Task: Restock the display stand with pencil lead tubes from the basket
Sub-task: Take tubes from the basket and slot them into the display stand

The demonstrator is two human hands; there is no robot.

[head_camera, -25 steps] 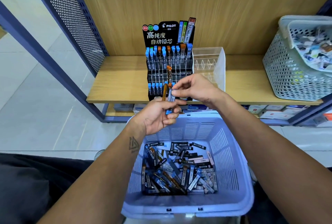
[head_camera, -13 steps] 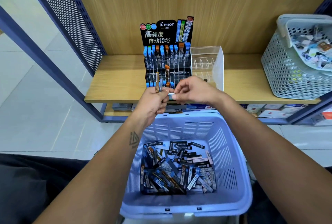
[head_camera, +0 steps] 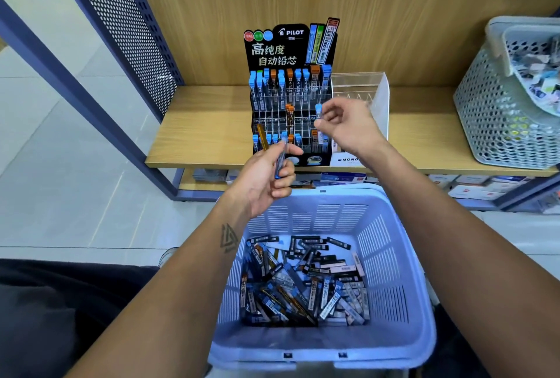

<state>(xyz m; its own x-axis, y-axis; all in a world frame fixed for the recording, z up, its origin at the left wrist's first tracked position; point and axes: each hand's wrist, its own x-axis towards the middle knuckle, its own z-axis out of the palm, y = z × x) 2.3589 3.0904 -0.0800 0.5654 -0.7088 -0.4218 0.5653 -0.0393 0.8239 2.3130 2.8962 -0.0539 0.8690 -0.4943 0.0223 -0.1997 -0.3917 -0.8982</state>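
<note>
- Blue-capped lead tube [head_camera: 318,111] is pinched upright in the right hand [head_camera: 345,126], in front of the middle tier of the black Pilot display stand [head_camera: 291,99].
- Several tubes [head_camera: 280,159], perhaps two or three, are gripped by the left hand [head_camera: 266,177].
- Loose tubes are heaped in the lavender basket [head_camera: 394,271] below.

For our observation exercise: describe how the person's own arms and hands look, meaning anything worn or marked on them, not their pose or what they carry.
Both forearms are bare, with no sleeves, watch or bracelet in view. The left hand and right hand wear no gloves, and no rings show. The one marking is a dark tattoo of nested triangles on the left forearm near the wrist.
</note>
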